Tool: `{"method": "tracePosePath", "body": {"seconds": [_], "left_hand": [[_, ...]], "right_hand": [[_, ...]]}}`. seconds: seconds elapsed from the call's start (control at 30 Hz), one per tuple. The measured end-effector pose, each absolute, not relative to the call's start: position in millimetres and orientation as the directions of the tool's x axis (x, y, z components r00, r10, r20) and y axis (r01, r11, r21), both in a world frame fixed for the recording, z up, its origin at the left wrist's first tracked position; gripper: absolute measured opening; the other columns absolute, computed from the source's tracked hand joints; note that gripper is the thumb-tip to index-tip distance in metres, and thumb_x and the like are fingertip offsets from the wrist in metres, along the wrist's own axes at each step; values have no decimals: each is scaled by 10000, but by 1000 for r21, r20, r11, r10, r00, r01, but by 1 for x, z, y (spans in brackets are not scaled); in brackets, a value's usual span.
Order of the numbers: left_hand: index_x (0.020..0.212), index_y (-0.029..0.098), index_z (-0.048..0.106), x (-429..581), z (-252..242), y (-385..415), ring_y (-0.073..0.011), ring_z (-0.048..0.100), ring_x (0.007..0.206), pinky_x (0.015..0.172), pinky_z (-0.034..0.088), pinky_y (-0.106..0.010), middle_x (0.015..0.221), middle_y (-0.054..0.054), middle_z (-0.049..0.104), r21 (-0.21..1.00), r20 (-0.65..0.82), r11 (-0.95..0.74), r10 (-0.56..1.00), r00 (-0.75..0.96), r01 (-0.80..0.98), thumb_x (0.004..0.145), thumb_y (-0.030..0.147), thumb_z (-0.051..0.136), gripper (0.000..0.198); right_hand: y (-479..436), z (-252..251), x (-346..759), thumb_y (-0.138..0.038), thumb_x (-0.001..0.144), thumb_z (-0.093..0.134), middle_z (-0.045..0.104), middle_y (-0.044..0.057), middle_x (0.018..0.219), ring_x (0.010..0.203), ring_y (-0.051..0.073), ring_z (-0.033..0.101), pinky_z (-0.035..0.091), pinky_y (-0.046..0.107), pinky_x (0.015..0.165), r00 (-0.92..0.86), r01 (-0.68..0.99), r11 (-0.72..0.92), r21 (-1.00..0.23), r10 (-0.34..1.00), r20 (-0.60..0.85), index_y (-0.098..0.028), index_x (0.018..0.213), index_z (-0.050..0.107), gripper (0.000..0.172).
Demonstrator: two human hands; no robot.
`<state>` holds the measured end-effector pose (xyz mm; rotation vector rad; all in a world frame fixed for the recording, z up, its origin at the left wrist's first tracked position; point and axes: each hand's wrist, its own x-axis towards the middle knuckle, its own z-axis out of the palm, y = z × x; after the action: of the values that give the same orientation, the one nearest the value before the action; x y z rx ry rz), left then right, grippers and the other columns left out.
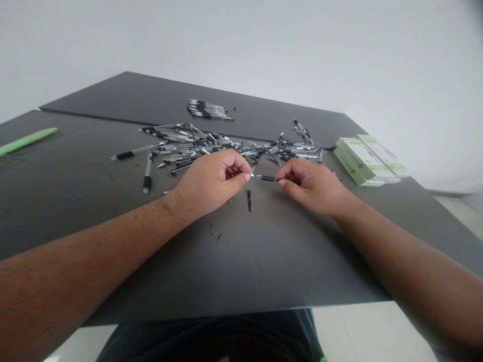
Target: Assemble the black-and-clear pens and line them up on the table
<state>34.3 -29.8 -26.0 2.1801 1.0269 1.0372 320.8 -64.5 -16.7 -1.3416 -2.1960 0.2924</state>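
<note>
A pen (pixel 266 178) with a black grip is stretched level between my two hands, above the table. My left hand (pixel 211 181) pinches its pale, pointed-looking end between thumb and forefinger. At the other end, my right hand (pixel 311 183) has its thumb and fingertips closed on the dark part; the rest of the pen is hidden in that hand. Just below lies a black pen cap (pixel 249 200) with a clip. Behind my hands spreads a loose heap of clear pens and pen parts (pixel 211 143), partly covered by my left hand.
Farther back, a neat row of pens (pixel 207 109) lies on the dark grey table (pixel 245 271). Green-and-white boxes (pixel 364 161) stand at the right. A light green long object (pixel 28 141) is at the far left. One loose pen (pixel 147 173) lies left of the heap.
</note>
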Motion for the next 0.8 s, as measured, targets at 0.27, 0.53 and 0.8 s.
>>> {"method": "tracePosePath", "body": {"seconds": [0.27,0.53,0.8], "left_hand": [[942,236,772,35,-25,-34,-167,748,751,756,575,-300,845,16,819,686,406,-606,778,480,402,939,226,713,60],[959,238,787,35,-26,-32,-178,754,780,793,584,-314,874,7,826,654,407,-620,771,490,433,933,244,714,78],[963,248,800,33,-27,-30,-192,757,803,824,607,-327,893,-5,833,640,397,-627,765,507,444,934,262,712,93]], "right_hand": [[-67,-16,317,-260,963,707,776,14,863,723,184,664,464,317,696,-418,746,539,-392,836,355,-242,1006,795,99],[-70,-14,317,-248,976,694,798,22,891,746,192,678,480,318,717,-442,749,557,-359,824,356,-244,1018,803,117],[-68,-12,316,-293,1031,646,844,55,956,868,238,737,528,350,801,-463,750,557,-357,827,319,-256,1018,807,166]]}}
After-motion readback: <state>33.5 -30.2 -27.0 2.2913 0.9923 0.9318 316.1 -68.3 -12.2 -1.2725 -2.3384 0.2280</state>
